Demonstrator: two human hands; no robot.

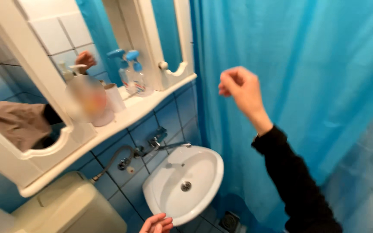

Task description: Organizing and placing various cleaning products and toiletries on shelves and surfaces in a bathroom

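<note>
Blue plastic shower curtain [307,86] filled the right and far side of what I watched, hanging in long upright folds. My right hand [240,88] was raised just in front of it, fingers [229,82] curled shut in a loose fist on nothing I could see; whether they touched the curtain I could not tell. It lay directly behind and to the right of that hand, well apart from my left hand [157,224], which only peeked in at the near edge, fingers loosely spread and empty, just beside the white sink [203,190]. Left of the curtain stood a white mirror cabinet [31,56] over a shelf [143,105]. On that shelf sat a clear spray bottle [135,77] with a blue trigger head and a pale label, and a small white cup [114,97] left of it.
</note>
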